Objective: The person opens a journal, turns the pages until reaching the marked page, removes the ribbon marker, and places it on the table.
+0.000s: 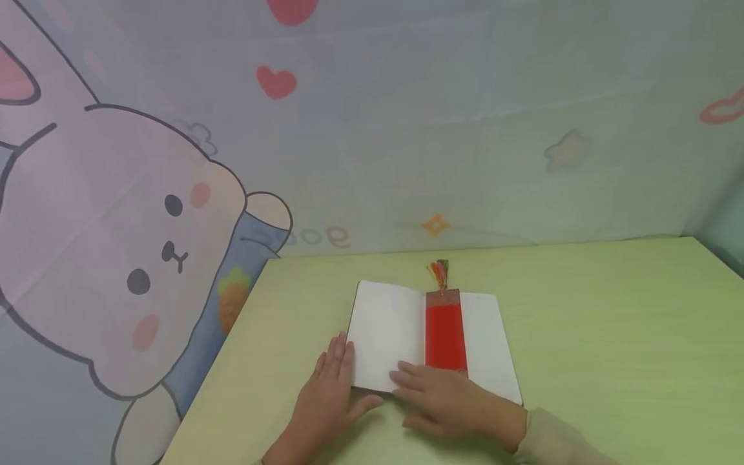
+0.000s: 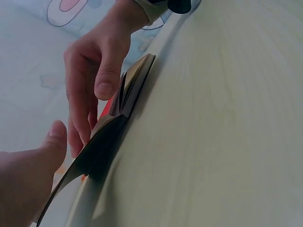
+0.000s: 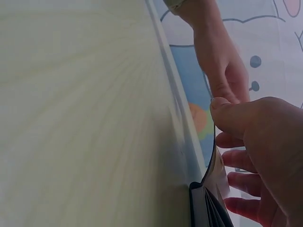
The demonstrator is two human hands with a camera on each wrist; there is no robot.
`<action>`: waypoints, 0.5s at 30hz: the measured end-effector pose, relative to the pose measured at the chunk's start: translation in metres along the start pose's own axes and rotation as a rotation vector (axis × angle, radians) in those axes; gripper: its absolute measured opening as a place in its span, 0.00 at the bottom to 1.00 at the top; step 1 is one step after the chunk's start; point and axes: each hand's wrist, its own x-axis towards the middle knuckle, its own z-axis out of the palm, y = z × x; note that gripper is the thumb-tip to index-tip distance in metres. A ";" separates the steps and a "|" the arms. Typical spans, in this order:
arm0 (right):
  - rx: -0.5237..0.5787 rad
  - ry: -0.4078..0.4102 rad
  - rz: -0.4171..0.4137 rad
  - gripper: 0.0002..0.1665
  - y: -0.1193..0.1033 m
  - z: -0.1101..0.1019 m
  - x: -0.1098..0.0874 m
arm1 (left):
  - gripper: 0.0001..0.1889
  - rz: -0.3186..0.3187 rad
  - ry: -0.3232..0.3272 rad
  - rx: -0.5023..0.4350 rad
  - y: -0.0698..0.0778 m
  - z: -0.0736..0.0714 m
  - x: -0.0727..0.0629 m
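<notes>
Blank-paged, dark-covered paper notebook (image 1: 383,329) spread on pale yellow-green counter (image 1: 610,323); left half tilted up off it. Flat red bookmark (image 1: 445,336) with multicoloured tassel (image 1: 440,274) lies on the right page, along the gutter. Left hand (image 1: 328,391) at left page edge: grip wide, fingers straight. Right hand (image 1: 438,397) over lower pages: grip wide, empty. Step, judged: bookmark in place, closing likely. Next move probably calls for swinging the left half over without dragging the bookmark.
</notes>
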 end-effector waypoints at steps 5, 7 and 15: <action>-0.021 0.009 -0.031 0.24 -0.002 0.000 -0.002 | 0.52 0.053 -0.036 0.023 0.006 0.003 -0.001; -0.028 0.018 -0.036 0.24 -0.002 -0.001 -0.003 | 0.51 0.078 -0.034 0.042 0.007 0.003 -0.002; -0.042 0.021 -0.035 0.25 -0.003 -0.003 -0.005 | 0.47 0.114 -0.066 0.123 0.007 0.006 -0.002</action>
